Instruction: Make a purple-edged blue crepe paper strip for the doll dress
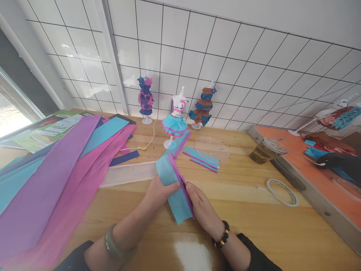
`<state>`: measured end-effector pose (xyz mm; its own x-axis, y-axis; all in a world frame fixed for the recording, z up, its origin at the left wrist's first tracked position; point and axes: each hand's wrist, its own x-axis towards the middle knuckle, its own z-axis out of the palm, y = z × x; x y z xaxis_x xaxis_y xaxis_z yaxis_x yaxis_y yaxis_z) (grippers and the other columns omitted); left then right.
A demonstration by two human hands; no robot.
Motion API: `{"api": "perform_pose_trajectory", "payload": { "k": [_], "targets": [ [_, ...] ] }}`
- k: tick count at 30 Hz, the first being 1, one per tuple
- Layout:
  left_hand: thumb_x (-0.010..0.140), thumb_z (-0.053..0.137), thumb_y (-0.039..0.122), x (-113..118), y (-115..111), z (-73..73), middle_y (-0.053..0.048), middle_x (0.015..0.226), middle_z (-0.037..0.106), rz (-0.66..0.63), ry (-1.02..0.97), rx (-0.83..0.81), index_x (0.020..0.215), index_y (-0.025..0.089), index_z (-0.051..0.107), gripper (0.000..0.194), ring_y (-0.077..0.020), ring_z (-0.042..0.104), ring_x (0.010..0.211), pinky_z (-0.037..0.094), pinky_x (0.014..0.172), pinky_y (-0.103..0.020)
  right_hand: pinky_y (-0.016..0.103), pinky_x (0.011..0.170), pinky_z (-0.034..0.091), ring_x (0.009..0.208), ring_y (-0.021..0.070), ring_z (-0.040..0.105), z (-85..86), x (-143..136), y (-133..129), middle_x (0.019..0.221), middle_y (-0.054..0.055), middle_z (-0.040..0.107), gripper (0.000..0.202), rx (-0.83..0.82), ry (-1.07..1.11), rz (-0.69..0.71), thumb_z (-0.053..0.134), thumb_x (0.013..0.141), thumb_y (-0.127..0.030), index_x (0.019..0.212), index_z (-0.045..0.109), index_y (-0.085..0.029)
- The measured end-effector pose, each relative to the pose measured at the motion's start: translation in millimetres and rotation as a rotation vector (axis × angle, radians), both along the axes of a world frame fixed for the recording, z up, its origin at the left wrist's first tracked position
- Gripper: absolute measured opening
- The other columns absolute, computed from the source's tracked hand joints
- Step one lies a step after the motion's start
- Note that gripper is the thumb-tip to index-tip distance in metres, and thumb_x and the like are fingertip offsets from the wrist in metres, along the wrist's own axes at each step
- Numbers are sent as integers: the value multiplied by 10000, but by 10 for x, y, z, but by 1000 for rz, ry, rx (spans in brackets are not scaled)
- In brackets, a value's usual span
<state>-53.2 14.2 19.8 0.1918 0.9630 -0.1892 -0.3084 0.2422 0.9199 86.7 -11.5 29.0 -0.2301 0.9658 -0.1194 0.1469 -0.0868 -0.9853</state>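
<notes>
A light-blue crepe paper strip (176,205) with a purple edge hangs over the wooden table, a band of it running back toward a small dress form. My left hand (162,190) is closed on it, thumb lying across the blue face near the purple edge. At that edge my right hand (201,207) is closed around what look like dark scissors (182,181), mostly hidden by the fingers and paper. Behind the hands stands the white dress form (178,107) in a ruffled blue skirt (174,124) trimmed with purple-pink.
Purple, pink and blue paper sheets (59,169) spread over the left side. Cut blue-and-purple strips (201,158) lie beside a clear disc (211,145). Rightward are a lidded cup (265,151) and a tape roll (282,192). Dressed forms (146,96) line the tiled wall.
</notes>
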Motion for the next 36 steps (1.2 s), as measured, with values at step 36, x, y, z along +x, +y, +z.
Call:
{"api": "perform_pose_trajectory", "payload": {
  "k": [36],
  "targets": [
    [597, 736, 273, 12, -51, 112, -71, 914, 684, -17, -54, -39, 916, 143, 626, 361, -252, 619, 899, 495, 783, -349, 265, 667, 398, 708, 149, 459, 18, -3, 9, 734, 16, 523, 384, 58, -30, -19, 328, 854, -517, 731, 487, -190]
  ]
}}
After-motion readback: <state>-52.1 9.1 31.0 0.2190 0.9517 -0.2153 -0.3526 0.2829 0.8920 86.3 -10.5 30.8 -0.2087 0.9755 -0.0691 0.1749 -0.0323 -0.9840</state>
